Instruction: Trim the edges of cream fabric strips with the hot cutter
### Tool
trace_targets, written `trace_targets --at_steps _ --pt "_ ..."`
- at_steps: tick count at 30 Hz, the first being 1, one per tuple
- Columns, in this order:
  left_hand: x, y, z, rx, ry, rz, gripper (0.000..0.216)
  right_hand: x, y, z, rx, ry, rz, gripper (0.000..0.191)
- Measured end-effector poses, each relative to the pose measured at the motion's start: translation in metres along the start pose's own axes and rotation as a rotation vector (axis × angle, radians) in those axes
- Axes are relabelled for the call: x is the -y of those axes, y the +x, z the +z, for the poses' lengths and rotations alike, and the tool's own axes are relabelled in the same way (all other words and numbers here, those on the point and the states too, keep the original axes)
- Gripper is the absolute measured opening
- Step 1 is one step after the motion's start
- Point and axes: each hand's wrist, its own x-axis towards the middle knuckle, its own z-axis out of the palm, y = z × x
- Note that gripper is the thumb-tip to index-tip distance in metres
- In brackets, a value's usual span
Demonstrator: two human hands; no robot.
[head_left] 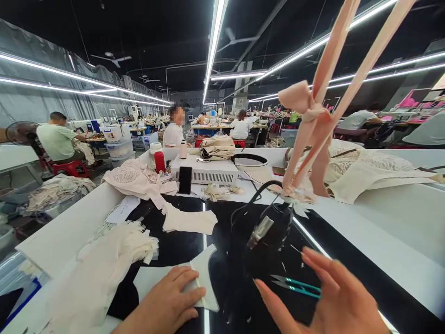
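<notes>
On the black tabletop (239, 287) a pale cut fabric piece (208, 280) lies flat, with a narrow strip or seam across it. My left hand (170, 294) rests on this piece, fingers laid over it near the seam. To the right, my right hand (344, 301) is raised with thumb and fingers spread and nothing between them. Teal-handled thread snips (297, 285) lie beside it, partly hidden by the hand. Farther back stands a metal-ended device (260, 232) with a black cable. Another pale fabric piece (189, 221) lies beyond my left hand.
Heaped cream fabric (93, 273) covers the left side. Pink straps (313, 125) hang knotted at right. A white box (208, 169), a phone (185, 180) and a red thread spool (159, 161) stand at the back. Bra pieces (375, 167) lie right. Several people sit beyond.
</notes>
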Motion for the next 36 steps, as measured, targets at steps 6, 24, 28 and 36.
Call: trace_targets --at_steps 6,24,28,36 --pt "-0.012 0.009 -0.015 0.149 -0.061 -0.048 0.045 0.018 0.018 0.031 0.291 0.358 0.436 0.099" --pt "-0.024 0.030 0.004 -0.048 -0.268 0.042 0.017 0.042 0.005 0.043 0.291 0.395 0.479 0.038" --pt "-0.027 0.033 0.012 -0.033 -0.280 0.028 0.005 0.045 -0.009 0.042 0.256 0.578 0.468 0.043" --pt "-0.025 0.034 0.018 -0.080 -0.384 -0.046 0.009 0.045 -0.014 0.041 0.297 0.794 0.478 0.055"
